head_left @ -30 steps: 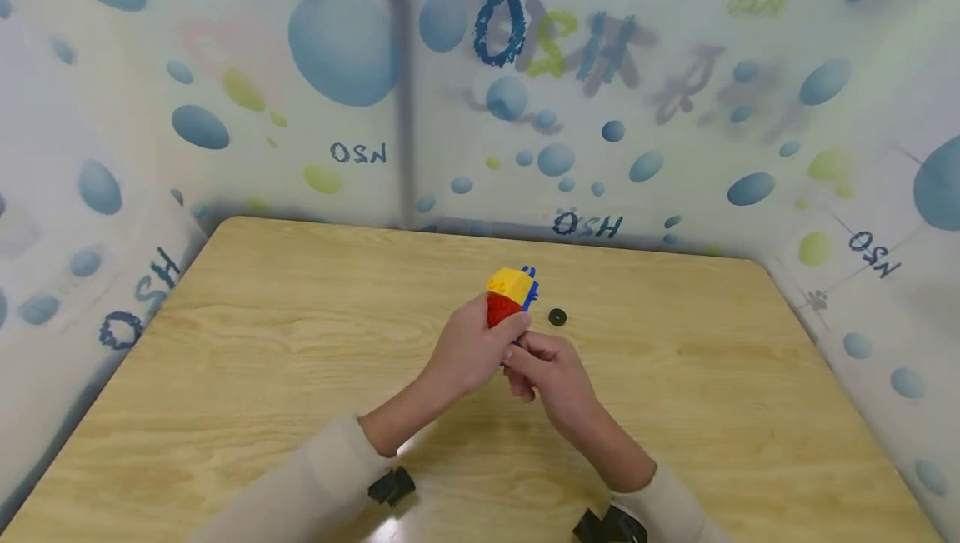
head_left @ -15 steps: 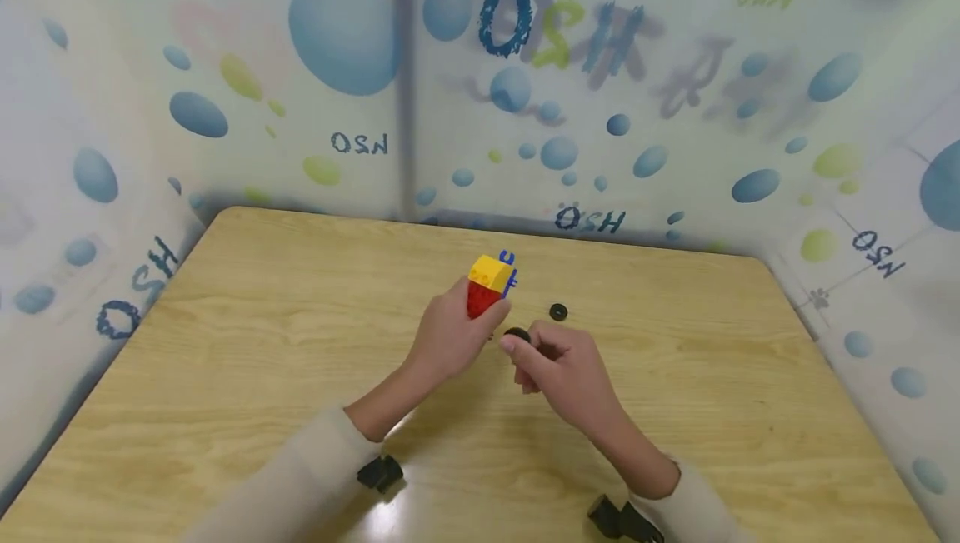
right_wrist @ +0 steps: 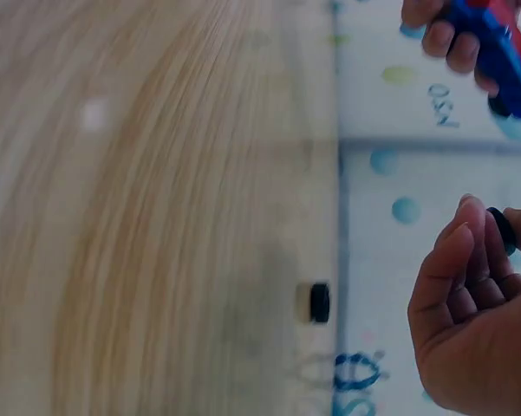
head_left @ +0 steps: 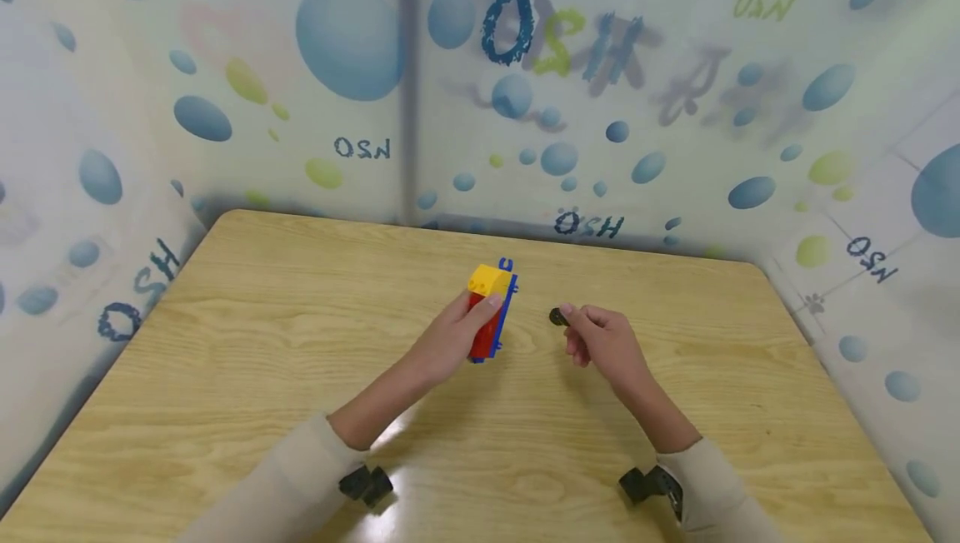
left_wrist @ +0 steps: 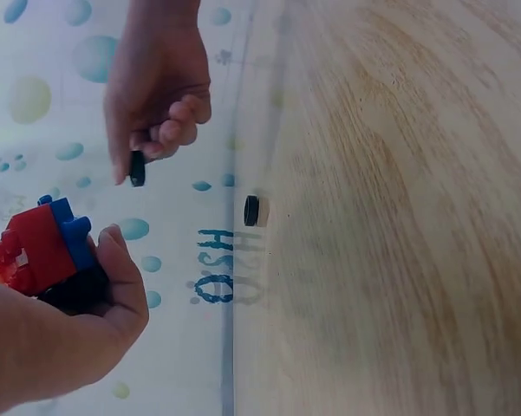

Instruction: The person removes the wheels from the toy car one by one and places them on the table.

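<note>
Head view, and the right hand (head_left: 606, 350), just right of centre, has a small black round toy wheel pinched at its fingertips; the left-wrist view gives the cleaner look at that small black round toy wheel (left_wrist: 138, 169), edge-on in the upper left. Over to the left hand (head_left: 444, 345), mid-frame, fingers curled firmly round a chunky toy of red, yellow and blue plastic blocks (head_left: 487, 336), thumb across the red body, a blue hook (head_left: 506, 264) at the top end. Short blue plastic stubs (head_left: 498, 346) stick out along its right edge, no wheel visible on those.

Moving outward: a second black round wheel (right_wrist: 320, 302) sits alone on the pale wood-grain table (head_left: 300, 293), lower middle of the right-wrist frame, and in the head view it nearly merges with the pinched one. Cream sleeves (head_left: 296, 464) come up from the bottom corners; bubble-printed white walls (head_left: 247, 27) fill the top.

My read: we're in the wheel-fitting stage, between placements. The next move seems to call for turning the bare stubs toward the right hand, squaring the wheel to one and pressing straight while the left hand braces the body.
</note>
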Motion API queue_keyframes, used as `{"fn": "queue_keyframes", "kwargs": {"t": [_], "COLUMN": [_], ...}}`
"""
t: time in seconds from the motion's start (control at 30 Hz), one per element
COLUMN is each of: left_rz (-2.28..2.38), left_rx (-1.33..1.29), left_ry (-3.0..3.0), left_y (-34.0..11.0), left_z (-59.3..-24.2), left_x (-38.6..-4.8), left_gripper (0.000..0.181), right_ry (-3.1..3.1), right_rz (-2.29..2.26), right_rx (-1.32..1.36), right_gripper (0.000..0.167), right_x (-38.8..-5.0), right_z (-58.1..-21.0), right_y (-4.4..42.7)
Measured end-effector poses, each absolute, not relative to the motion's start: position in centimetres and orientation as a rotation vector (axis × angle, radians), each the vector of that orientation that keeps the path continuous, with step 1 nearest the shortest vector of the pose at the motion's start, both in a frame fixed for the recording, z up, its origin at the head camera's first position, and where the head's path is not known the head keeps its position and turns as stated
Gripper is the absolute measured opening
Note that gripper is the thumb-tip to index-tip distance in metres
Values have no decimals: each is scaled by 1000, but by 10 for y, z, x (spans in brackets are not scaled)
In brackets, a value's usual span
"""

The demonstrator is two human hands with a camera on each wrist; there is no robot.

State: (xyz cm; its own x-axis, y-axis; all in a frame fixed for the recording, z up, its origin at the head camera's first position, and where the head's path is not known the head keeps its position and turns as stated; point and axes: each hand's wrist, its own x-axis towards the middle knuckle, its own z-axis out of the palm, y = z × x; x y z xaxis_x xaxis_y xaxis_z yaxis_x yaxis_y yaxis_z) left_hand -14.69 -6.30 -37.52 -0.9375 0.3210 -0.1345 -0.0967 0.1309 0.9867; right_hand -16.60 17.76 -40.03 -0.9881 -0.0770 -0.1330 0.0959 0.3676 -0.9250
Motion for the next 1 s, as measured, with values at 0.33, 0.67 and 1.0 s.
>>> {"fn": "queue_keyframes", "kwargs": {"t": [0.33,0.67,1.0], "left_rz": [1895,1921,1902], "left_rx": [156,97,63], "left_ry": [2023,1989,2023], "left_y": [-69,-69,-66], "left_z": [-376,-374,-376], "left_x": [-145,-143,-141], "left_gripper": [46,46,56], "right_ry": [2245,2252,2244], "right_rz": [-1647,-1495,-1415], "right_rx": [183,264,231], "right_gripper": [57,48,45], "right_x": [-197,-216,-224], "right_z": [-423,-435,-439], "right_y": [213,225,227]}}
